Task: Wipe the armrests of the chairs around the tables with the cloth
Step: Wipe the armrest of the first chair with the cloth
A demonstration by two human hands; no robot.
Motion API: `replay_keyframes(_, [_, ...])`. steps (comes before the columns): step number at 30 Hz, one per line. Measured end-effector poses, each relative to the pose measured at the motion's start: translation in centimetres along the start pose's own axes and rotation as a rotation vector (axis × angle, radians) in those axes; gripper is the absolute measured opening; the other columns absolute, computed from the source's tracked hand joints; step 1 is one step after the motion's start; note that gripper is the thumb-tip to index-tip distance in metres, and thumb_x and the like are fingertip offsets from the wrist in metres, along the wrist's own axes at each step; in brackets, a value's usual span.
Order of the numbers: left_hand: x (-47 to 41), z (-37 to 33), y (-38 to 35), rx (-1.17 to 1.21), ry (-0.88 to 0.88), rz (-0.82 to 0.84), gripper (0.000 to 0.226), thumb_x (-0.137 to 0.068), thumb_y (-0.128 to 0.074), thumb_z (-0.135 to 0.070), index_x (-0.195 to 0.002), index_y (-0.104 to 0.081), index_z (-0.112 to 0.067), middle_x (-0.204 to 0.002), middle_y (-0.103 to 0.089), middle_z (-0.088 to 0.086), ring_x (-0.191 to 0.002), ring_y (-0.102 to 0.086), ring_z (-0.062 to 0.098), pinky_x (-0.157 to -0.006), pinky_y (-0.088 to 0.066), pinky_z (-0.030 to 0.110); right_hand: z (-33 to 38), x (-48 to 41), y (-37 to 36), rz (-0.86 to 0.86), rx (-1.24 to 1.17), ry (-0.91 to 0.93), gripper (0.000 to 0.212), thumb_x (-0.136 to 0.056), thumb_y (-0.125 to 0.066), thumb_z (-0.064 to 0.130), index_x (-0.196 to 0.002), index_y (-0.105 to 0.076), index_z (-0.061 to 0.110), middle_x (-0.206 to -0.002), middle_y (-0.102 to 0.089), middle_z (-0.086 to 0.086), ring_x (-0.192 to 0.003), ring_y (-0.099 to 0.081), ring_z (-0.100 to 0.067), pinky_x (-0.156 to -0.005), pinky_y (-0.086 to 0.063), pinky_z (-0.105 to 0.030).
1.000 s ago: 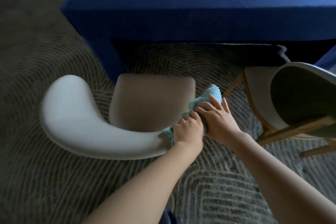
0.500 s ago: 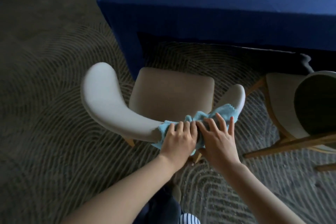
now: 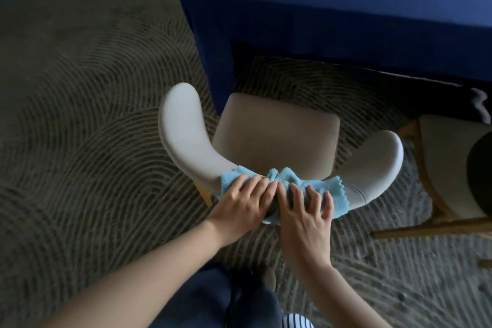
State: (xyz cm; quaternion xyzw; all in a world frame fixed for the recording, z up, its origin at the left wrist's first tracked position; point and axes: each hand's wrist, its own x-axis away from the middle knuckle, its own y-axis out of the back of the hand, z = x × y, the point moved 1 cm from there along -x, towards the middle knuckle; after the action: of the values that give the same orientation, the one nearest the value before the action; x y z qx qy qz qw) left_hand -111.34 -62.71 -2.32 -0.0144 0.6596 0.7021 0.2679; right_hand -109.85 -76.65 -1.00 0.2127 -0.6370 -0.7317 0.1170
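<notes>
A chair with a pale curved back and armrests (image 3: 183, 130) and a beige seat (image 3: 277, 130) stands at the corner of a blue-draped table (image 3: 332, 8). A light blue cloth (image 3: 292, 181) lies draped over the middle of the curved back rail. My left hand (image 3: 245, 200) presses flat on the cloth's left part, fingers nearly straight. My right hand (image 3: 306, 210) lies beside it with spread fingers pressing the cloth's right part. The right armrest (image 3: 378, 165) shows bare past the cloth's frilled edge.
A second chair with a wooden frame (image 3: 452, 168) stands close on the right. Dark patterned carpet (image 3: 80, 141) spreads wide to the left. My legs in dark trousers (image 3: 213, 301) are just behind the chair.
Both hands and the cloth have slid left from the right armrest's end toward the middle of the back rail. My fingers have flattened out. The view has shifted left.
</notes>
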Motion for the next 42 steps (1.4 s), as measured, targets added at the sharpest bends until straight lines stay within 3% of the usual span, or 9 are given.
replay_keyframes(4, [1.9, 2.9, -0.2, -0.024, -0.023, -0.043, 0.035, -0.099, -0.026, -0.014, -0.125, -0.046, -0.002, -0.112, -0.066, 0.012, -0.102, -0.064, 0.026, -0.094, -0.044, 0.041, 3.1, -0.5, -0.3, 0.036, 0.021, -0.008, 0.084, -0.046, -0.088, 0.013, -0.124, -0.060, 0.011, -0.114, -0.061, -0.011, -0.107, -0.043, -0.036, -0.095, -0.029, -0.054])
replay_keyframes(8, [3.6, 6.2, -0.2, -0.024, -0.065, -0.066, 0.035, -0.100, -0.026, -0.016, -0.126, -0.045, -0.003, -0.114, -0.065, 0.013, -0.106, -0.063, 0.027, -0.094, -0.046, 0.042, 6.2, -1.2, -0.7, 0.055, 0.019, -0.013, 0.086, -0.045, -0.083, 0.007, -0.127, -0.057, 0.009, -0.117, -0.060, -0.012, -0.106, -0.044, -0.036, -0.090, -0.030, -0.053])
replay_keyframes(16, [5.6, 12.5, -0.8, -0.015, -0.167, -0.108, 0.036, -0.094, -0.044, -0.020, -0.125, -0.045, -0.001, -0.117, -0.064, 0.013, -0.111, -0.057, 0.027, -0.095, -0.047, 0.042, 11.9, -3.4, -1.7, 0.079, 0.023, -0.030, 0.077, -0.053, -0.078, 0.008, -0.127, -0.058, 0.007, -0.120, -0.060, -0.012, -0.104, -0.046, -0.035, -0.088, -0.033, -0.053])
replay_keyframes(20, [5.9, 15.1, -1.3, 0.003, -0.225, -0.120, 0.036, -0.093, -0.047, -0.020, -0.124, -0.045, -0.001, -0.117, -0.064, 0.013, -0.112, -0.056, 0.027, -0.094, -0.048, 0.042, 14.1, -4.3, -1.9, 0.103, 0.011, -0.057, 0.073, -0.055, -0.066, 0.007, -0.128, -0.056, 0.005, -0.121, -0.058, -0.014, -0.105, -0.048, -0.036, -0.088, -0.035, -0.054])
replay_keyframes(26, [6.1, 19.7, -2.4, 0.050, -0.287, -0.124, 0.030, -0.098, -0.034, -0.013, -0.122, -0.045, -0.001, -0.114, -0.065, 0.014, -0.107, -0.062, 0.027, -0.094, -0.049, 0.044, 18.1, -6.8, -2.0, 0.166, 0.005, -0.130, 0.064, -0.061, -0.056, 0.011, -0.126, -0.057, 0.006, -0.116, -0.059, -0.012, -0.102, -0.054, -0.036, -0.087, -0.038, -0.053])
replay_keyframes(36, [5.3, 25.9, -3.8, 0.078, -0.347, -0.043, 0.031, -0.092, -0.044, -0.013, -0.121, -0.043, -0.001, -0.117, -0.062, 0.015, -0.113, -0.058, 0.027, -0.100, -0.042, 0.044, 22.8, -11.6, -3.0, 0.278, 0.012, -0.168, 0.062, -0.063, -0.054, 0.015, -0.123, -0.055, 0.000, -0.110, -0.062, -0.014, -0.094, -0.059, -0.038, -0.076, -0.049, -0.049])
replay_keyframes(42, [4.5, 29.2, -5.2, 0.075, -0.376, 0.024, 0.036, -0.091, -0.047, -0.015, -0.123, -0.040, 0.000, -0.125, -0.045, 0.015, -0.120, -0.050, 0.027, -0.105, -0.038, 0.044, 24.4, -14.8, -4.1, 0.326, 0.043, -0.197, 0.061, -0.065, -0.053, 0.015, -0.124, -0.056, 0.000, -0.106, -0.063, -0.013, -0.077, -0.058, -0.032, -0.064, -0.049, -0.043])
